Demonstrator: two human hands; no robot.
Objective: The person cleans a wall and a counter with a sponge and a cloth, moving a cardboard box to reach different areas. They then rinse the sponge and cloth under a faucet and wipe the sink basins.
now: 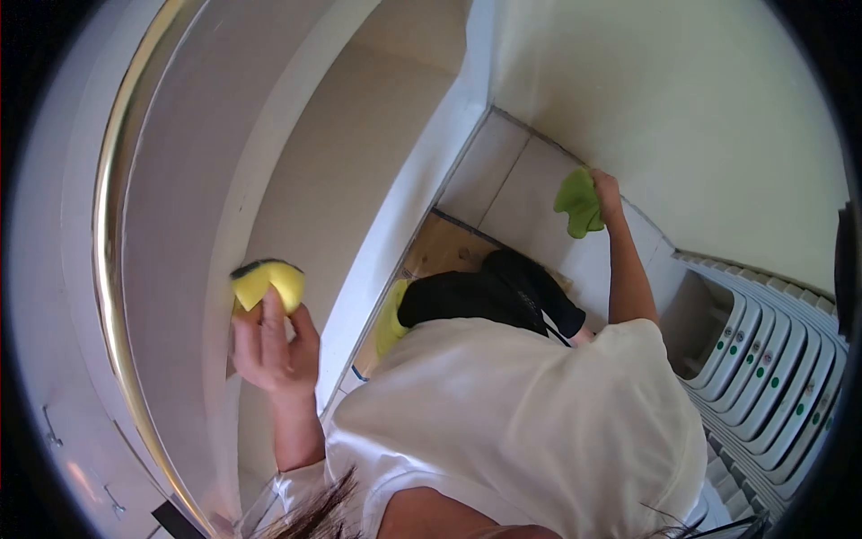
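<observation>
My left hand [278, 350] is closed around a yellow sponge [285, 284] with a dark scouring side. The dark side faces away from my palm, and the sponge overlaps the pale inner edge [244, 216] of a curved white counter. Out to the right, my right hand [610, 192] grips a crumpled green cloth [578, 205]. That cloth hangs from my fingers in front of the tiled floor, near the base of the cream wall.
A gold rail [109, 216] curves along the counter at left. Stacked grey plastic stools [772, 368] stand at right against the cream wall [682, 117]. Pale floor tiles [521, 193] and a wooden surface [444, 244] show around my legs.
</observation>
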